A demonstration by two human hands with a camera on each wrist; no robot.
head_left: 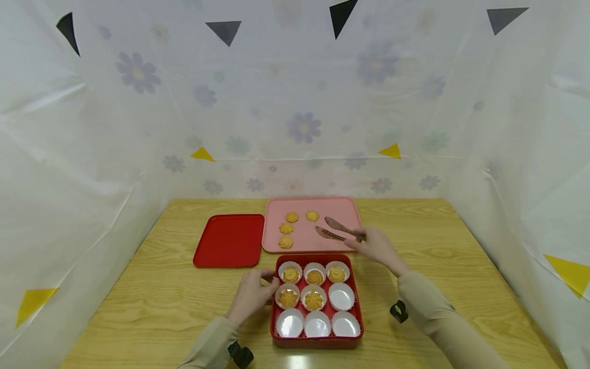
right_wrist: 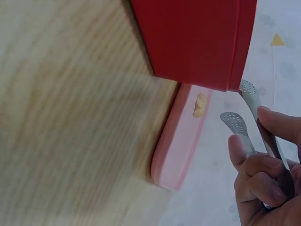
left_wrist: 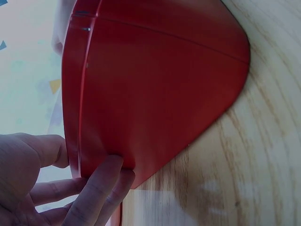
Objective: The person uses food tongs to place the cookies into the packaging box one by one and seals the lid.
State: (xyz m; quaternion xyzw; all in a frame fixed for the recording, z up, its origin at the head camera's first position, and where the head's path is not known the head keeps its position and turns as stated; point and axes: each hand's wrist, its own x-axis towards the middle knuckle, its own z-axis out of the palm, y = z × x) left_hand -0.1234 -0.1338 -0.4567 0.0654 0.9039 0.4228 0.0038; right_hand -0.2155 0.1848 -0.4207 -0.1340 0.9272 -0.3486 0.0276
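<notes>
The handle end of the tongs (head_left: 338, 226) vanishes inside the right hand (head_left: 375, 246), itself cut off at the edge of the right wrist view, thumb and curled fingers pinching both arms! And the tips stand apart over the pink tray (head_left: 304, 237), whether touching it is hard to say; long axis slanting from the fingers away and to the person's left, tips towards the cookies (head_left: 286, 228)! Down on the bench (head_left: 161, 307), the left hand (head_left: 252, 294) rests loosely extended fingers against the red box (head_left: 318, 342), whose wall hides its cups (head_left: 341, 296) from the left wrist view
</notes>
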